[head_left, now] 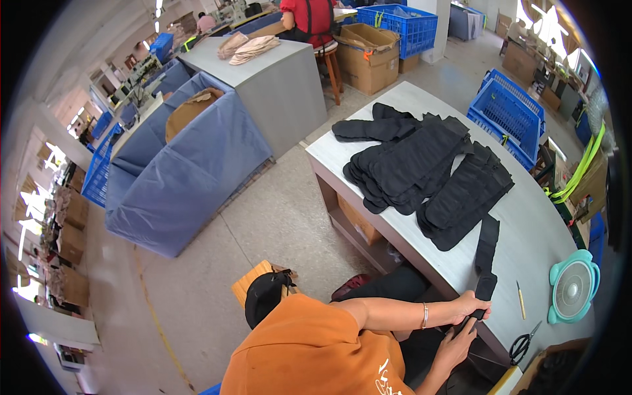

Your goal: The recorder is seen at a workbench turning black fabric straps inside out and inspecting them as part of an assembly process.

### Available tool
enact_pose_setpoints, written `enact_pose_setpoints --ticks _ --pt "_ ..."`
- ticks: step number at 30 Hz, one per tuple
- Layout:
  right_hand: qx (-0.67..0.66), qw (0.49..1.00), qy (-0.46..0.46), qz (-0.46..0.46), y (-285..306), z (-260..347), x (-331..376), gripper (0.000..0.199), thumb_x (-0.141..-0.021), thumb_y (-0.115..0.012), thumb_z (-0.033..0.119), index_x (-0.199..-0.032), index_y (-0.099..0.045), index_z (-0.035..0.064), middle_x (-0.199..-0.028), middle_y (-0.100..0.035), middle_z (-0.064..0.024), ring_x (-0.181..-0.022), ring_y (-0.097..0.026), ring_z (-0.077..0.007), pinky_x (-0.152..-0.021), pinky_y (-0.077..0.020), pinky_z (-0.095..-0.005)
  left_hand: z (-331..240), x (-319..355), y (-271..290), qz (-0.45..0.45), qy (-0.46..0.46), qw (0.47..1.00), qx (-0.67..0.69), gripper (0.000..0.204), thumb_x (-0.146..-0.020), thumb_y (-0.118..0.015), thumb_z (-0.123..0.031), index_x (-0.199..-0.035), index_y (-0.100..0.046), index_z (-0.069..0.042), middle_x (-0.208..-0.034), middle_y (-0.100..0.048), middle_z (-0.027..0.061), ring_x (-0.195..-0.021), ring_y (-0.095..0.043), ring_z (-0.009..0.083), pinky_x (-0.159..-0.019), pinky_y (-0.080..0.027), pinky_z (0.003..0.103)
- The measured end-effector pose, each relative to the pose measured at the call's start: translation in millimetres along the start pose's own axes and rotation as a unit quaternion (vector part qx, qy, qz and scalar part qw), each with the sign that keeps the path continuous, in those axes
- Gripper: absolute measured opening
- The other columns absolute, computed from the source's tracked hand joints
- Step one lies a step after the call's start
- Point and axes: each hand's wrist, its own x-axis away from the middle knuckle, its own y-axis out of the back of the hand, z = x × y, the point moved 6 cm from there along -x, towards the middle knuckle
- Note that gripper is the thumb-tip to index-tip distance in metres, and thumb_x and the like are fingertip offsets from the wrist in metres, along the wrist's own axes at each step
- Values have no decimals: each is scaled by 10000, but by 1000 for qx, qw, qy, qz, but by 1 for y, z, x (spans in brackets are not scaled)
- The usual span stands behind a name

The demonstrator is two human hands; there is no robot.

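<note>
Black fabric strip (486,253) is the piece in work, at the near edge of the pale table (536,227). Left hand (470,306), bracelet (425,315) on its wrist, has its fingers curled closed on the near end. Right hand (458,345) is just below, narrow grip on the same dark material. Exact pinch and the very end of the strip: hidden by fingers.

Step looks like hand-working or aligning that near end; can't confirm which. My read: next move calls for a firm pinch from one hand while the other shifts along, no twist.

Strip orientation: long axis runs from the hands up the tabletop, far end pointing at the stack of black pieces (418,161). Lies flat beyond the hands, slight bend near mid-length, near end angling down-left over the table edge. Far end is right at the stack's lower corner; can't tell if touching.

Right of the hands: yellow pen-like tool (521,300) lying loose, black-handled scissors (520,347) with tips pointing up-right and away, then teal-rimmed fan (571,289).

Further out: blue crates (503,122) past the table, blue-grey fabric bin (191,191) across the aisle, co-worker in red (304,16) beyond.
</note>
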Motion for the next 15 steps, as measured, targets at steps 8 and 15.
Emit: enact_pose_setpoints --ticks 8,15 --pt "-70 973 -181 127 -38 -38 -19 396 -906 -613 154 -1276 -518 53 -1061 -654 -232 -929 -645 -421 -718 -495 -519 44 13 5 7 -50 998 -22 237 -916 -685 -266 -861 -600 -51 -788 -621 54 -713 -584 146 -678 -513 322" --pt "-3 996 -20 85 -3 9 -11 498 -884 -666 134 -1333 -459 71 -1326 -505 -255 -1029 -606 -439 -794 -511 -497 0 -4 5 0 -10 1000 23 296 -956 -643 -353 -931 -577 -65 -839 -640 51 -719 -621 152 -639 -530 312"
